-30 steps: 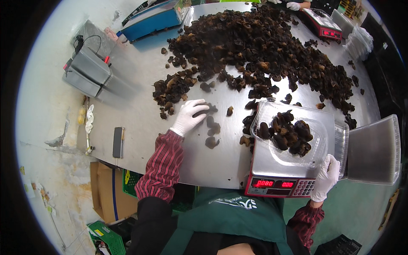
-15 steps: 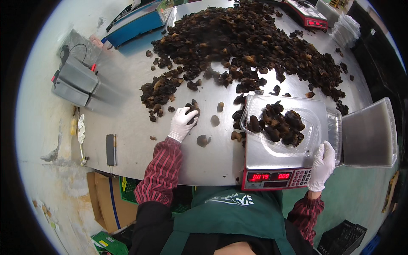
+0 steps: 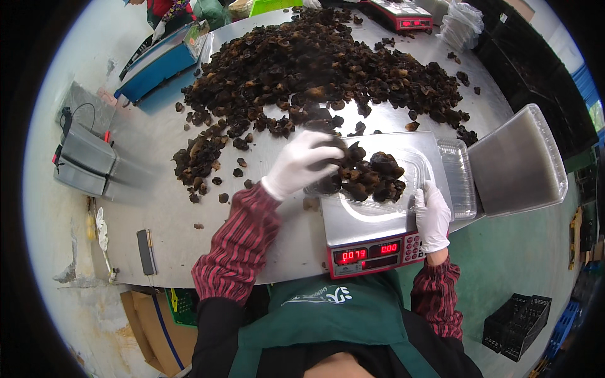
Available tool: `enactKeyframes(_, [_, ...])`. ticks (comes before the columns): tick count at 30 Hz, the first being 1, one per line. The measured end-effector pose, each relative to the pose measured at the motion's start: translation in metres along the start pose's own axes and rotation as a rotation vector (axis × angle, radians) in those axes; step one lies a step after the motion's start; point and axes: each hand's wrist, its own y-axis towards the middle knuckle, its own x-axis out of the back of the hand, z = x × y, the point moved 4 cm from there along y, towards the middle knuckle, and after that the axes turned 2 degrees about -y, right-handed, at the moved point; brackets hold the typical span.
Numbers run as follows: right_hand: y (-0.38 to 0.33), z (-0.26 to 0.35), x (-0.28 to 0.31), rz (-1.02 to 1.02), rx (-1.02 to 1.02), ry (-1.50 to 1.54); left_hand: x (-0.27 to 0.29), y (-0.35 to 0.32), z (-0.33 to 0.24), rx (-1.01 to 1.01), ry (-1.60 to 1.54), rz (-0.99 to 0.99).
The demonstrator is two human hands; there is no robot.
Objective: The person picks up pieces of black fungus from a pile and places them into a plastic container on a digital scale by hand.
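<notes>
A clear plastic tray (image 3: 413, 169) with several dark wood ear mushroom pieces (image 3: 372, 177) lies on the metal plate of a red scale (image 3: 348, 269), whose display is lit. My left hand (image 3: 304, 164), in a white glove, reaches over the tray's left edge. Its fingers curl round a dark wood ear piece, partly hidden and smeared by motion. At the tray's near right corner is my gloved right hand (image 3: 432, 216), its fingers close together by the rim. Its grip there is partly hidden.
A large heap of wood ear mushrooms (image 3: 271, 69) spreads over the metal table (image 3: 170, 233). Stacked clear containers (image 3: 517, 167) stand right of the scale, grey bins (image 3: 88, 154) at left. A dark flat object (image 3: 146, 252) lies near the left edge. Another scale (image 3: 403, 17) stands far off.
My left hand has lifted from the table and moved right to the tray with wood ear in it. My right hand stays by the tray corner. The whole view has shifted.
</notes>
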Motion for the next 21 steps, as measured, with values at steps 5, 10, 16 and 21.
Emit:
enactKeyframes(5, [0.006, -0.003, -0.001, 0.018, -0.002, 0.025, -0.036, 0.019, -0.012, 0.04, -0.025, 0.27])
enactKeyframes(10, [0.007, -0.007, -0.003, -0.033, 0.087, 0.009, -0.052, 0.001, -0.03, -0.011, 0.16, 0.263])
enactKeyframes(16, [0.008, -0.02, 0.006, -0.023, -0.003, 0.096, -0.008, -0.027, -0.032, 0.042, -0.04, -0.114])
enactKeyframes(21, [-0.001, -0.043, 0.015, -0.074, -0.166, 0.204, 0.062, -0.148, 0.031, 0.717, 0.564, -0.088])
